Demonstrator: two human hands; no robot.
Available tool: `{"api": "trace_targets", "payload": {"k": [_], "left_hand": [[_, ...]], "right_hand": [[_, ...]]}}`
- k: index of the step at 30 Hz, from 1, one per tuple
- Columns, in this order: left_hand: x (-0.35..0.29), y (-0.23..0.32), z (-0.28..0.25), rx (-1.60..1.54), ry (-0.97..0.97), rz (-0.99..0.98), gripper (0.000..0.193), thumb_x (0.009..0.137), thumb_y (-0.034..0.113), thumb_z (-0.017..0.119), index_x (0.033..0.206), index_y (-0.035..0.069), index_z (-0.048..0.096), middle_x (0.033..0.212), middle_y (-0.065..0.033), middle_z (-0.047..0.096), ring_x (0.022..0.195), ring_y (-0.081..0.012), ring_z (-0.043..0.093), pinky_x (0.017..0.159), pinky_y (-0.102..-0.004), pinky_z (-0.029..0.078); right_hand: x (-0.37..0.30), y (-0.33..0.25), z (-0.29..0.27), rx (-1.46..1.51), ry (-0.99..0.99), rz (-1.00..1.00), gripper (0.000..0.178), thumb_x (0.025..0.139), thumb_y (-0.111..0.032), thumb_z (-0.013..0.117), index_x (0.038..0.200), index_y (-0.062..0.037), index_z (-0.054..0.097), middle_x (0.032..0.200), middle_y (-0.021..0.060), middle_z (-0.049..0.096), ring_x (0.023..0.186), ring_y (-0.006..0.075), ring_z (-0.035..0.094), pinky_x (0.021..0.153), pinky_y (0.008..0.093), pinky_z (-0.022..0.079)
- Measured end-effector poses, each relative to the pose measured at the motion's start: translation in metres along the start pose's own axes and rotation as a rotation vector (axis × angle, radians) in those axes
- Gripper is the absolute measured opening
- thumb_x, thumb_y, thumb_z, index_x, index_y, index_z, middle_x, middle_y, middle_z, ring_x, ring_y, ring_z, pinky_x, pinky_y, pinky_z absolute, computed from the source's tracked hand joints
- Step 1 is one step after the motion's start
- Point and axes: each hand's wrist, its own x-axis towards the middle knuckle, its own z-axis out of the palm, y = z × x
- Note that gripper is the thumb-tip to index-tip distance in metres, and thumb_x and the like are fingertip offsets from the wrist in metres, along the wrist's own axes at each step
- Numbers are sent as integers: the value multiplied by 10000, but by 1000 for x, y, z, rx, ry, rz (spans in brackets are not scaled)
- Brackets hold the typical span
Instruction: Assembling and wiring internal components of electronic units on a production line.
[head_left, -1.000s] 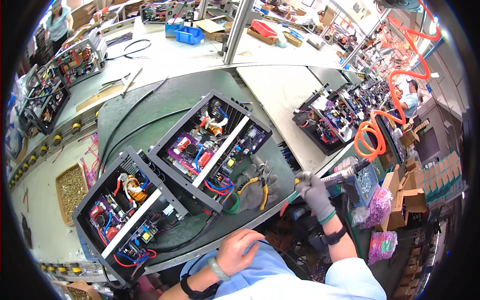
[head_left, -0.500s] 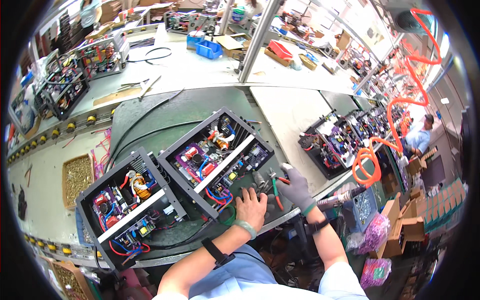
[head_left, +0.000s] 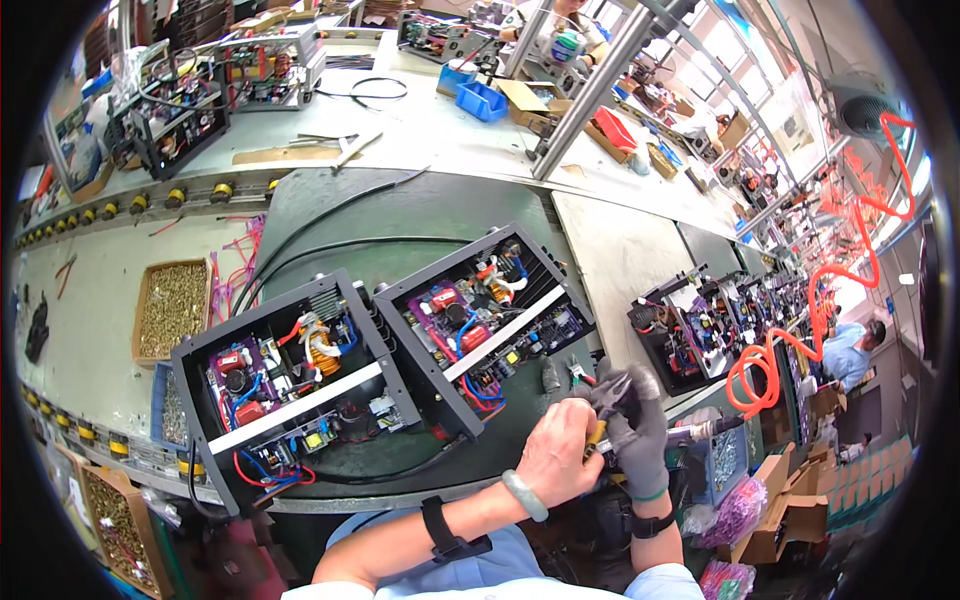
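Note:
My left hand (head_left: 560, 450), bare with a pale green bangle at the wrist, is closed in front of me near the table's front edge. A small yellow piece (head_left: 597, 436), perhaps a tool handle, shows at its fingers. My right hand (head_left: 640, 440), in a grey glove, meets it from the right with bent fingers. Something dark grey (head_left: 612, 393) sits at the gloved fingers; its kind is unclear. Just behind lie pliers (head_left: 580, 372), mostly hidden. Left of the hands, two open black-framed electronic units (head_left: 520, 325) with white crossbars stand on the green mat (head_left: 340, 210).
A box of brass-coloured small parts (head_left: 205, 310) lies left of the units. Black cables (head_left: 350, 243) run behind them. Further open units (head_left: 690, 330) stand at the right, near an orange coiled hose (head_left: 757, 385). A blue bin (head_left: 482, 101) is on the far bench.
My hands have come together; the left rose off the mat and moved right, closing. The right drew up beside it. The view has shifted, so the units appear further right.

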Motion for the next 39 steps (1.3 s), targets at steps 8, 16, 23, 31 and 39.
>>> {"api": "trace_targets", "payload": {"k": [8,16,23,31,39], "left_hand": [[11,29,-65,163,73,-7,298,770,121,733,1001,-1,589,1184,-190,577,1045,-387,612,909,-474,521],[33,37,-73,-180,-133,-194,250,906,231,611,961,-12,617,1152,-239,548,1071,-406,567,911,-460,484],[56,48,-82,-323,-360,-754,392,855,294,555,636,-31,549,545,-119,576,506,-212,536,555,-387,458],[126,25,-210,1086,-400,202,221,716,215,677,811,24,738,1121,-164,583,1145,-307,527,960,-422,412],[170,-35,-202,995,-412,248,184,733,170,697,859,53,759,1053,-105,633,1070,-248,554,899,-374,413]], "right_hand": [[55,-48,26,169,-69,-197,269,964,17,648,1221,-29,587,1224,180,642,1023,259,698,903,414,586],[52,-48,52,289,11,1,1108,862,-374,838,1634,-140,80,1232,155,634,1049,221,668,897,351,556],[28,-6,12,165,-140,181,645,949,-250,748,1464,13,463,1172,116,673,1026,171,674,888,328,558],[37,15,5,-661,-194,-103,495,784,-83,746,1252,19,620,1195,224,651,1046,401,666,924,440,543],[76,9,6,-506,-47,132,459,909,-127,709,1321,39,593,1289,156,650,1183,263,628,1029,388,489]]}}
